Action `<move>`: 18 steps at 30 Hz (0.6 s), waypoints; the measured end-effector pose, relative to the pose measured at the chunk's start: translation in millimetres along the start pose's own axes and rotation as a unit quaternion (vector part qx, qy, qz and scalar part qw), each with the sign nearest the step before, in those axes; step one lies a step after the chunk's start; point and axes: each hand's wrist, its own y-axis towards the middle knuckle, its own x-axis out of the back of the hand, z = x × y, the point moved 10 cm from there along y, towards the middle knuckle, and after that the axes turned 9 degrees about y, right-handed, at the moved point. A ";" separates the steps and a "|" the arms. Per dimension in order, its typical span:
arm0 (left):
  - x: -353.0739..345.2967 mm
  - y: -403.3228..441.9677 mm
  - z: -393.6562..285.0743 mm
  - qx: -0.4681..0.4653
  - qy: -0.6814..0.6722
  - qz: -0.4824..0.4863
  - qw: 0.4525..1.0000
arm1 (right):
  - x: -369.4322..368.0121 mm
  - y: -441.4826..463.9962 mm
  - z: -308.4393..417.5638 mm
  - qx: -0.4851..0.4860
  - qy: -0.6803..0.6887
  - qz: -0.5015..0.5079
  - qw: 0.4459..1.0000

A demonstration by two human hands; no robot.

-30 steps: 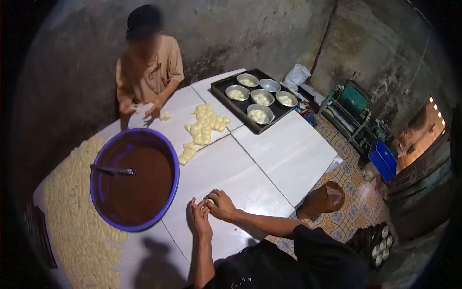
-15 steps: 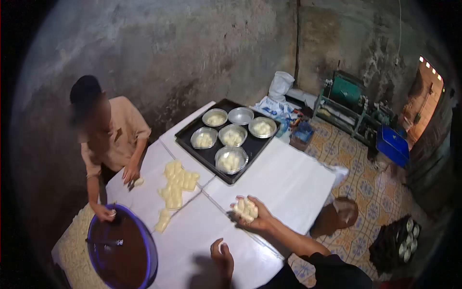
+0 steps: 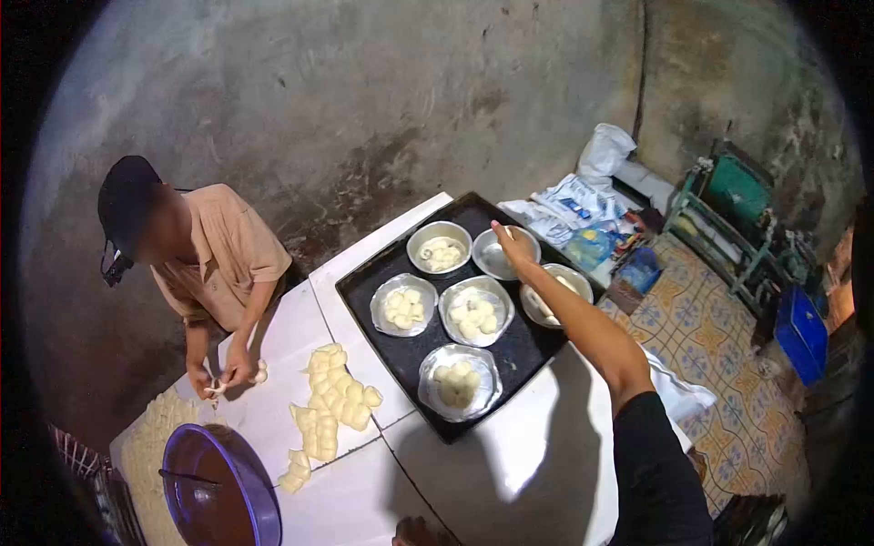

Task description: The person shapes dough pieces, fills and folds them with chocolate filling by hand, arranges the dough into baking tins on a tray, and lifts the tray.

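Note:
My right hand (image 3: pixel 515 250) reaches over the back right tin (image 3: pixel 496 265) in the black tray (image 3: pixel 375 338). Its fingers are curled down, with a pale bit of dough (image 3: pixel 509 233) showing between them; the palm is hidden. My left hand (image 3: pixel 415 531) is only partly in view, dark at the bottom edge above the white table (image 3: pixel 346 510), and what it holds does not show. Dough pieces lie in the other tins, such as the front one (image 3: pixel 458 383). Joined dough pieces (image 3: pixel 337 396) rest on the table left of the tray.
Across the table, a person in a cap (image 3: pixel 218 246) handles a small dough piece. A purple tub (image 3: pixel 264 510) of brown contents stands at lower left, beside a spread of dough (image 3: pixel 150 437). Bags (image 3: pixel 583 205) and green machinery (image 3: pixel 733 196) are beyond the table.
My right hand has moved from over the table, where it held several dough pieces, to the back right tin. My left hand has dropped to the bottom edge. The view has shifted.

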 end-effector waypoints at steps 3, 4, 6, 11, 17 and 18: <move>-23.6 -24.7 25.2 0.061 0.000 -0.032 0.998 | -4.0 -13.4 -11.7 -0.091 0.073 0.016 0.993; 1.6 -8.8 8.3 0.029 0.011 -0.025 0.999 | 0.6 9.6 -30.2 -0.006 0.093 -0.004 0.996; -0.9 -13.3 12.3 0.032 0.009 -0.032 0.999 | 36.7 -41.5 18.7 0.079 0.056 -0.024 0.995; -29.2 -27.8 35.6 0.059 -0.054 -0.032 0.996 | 126.8 -233.2 26.1 0.032 0.166 0.009 0.985; -25.5 -27.3 45.2 0.203 -0.316 0.015 0.927 | 115.6 -287.3 -30.1 -0.064 -0.034 -0.052 0.996; -16.6 -24.3 34.2 0.087 -0.191 -0.030 0.977 | 105.7 -277.0 -45.8 -0.005 -0.101 -0.115 0.988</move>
